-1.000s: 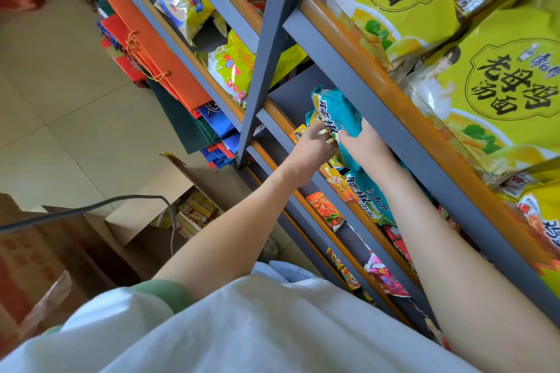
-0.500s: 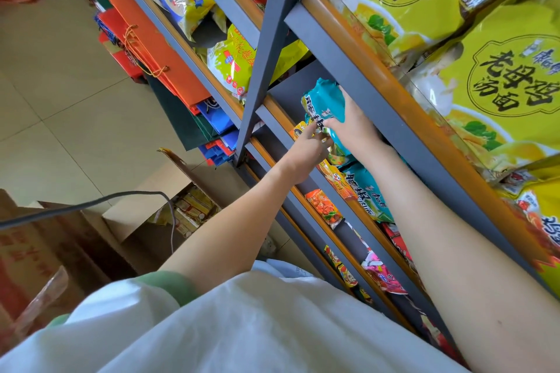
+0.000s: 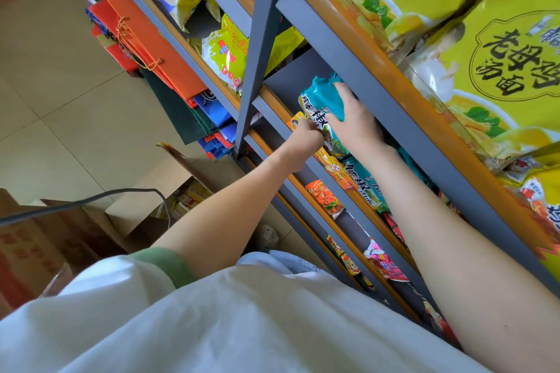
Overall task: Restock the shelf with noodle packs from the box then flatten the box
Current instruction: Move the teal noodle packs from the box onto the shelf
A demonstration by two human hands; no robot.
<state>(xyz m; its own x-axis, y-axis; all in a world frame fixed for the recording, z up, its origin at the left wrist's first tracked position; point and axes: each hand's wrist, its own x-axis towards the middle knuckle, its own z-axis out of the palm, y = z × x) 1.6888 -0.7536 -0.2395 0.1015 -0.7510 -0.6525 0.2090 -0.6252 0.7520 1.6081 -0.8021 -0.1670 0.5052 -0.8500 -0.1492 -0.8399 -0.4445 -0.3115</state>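
Evidently to seat it upright in its row, the right hand (image 3: 354, 127) presses straight fingers on the teal noodle pack (image 3: 318, 100) at the shelf (image 3: 268, 106) mouth while the left hand (image 3: 303, 138) pinches its lower edge with curled fingers, the box (image 3: 136, 212) standing open below.

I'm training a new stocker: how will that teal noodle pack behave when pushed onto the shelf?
Probably light: the right hand presses the teal noodle pack with flat fingers. Its wrapper looks puffy and crinkled, so it is likely soft and crushable. The glossy film may slide easily on the shelf.
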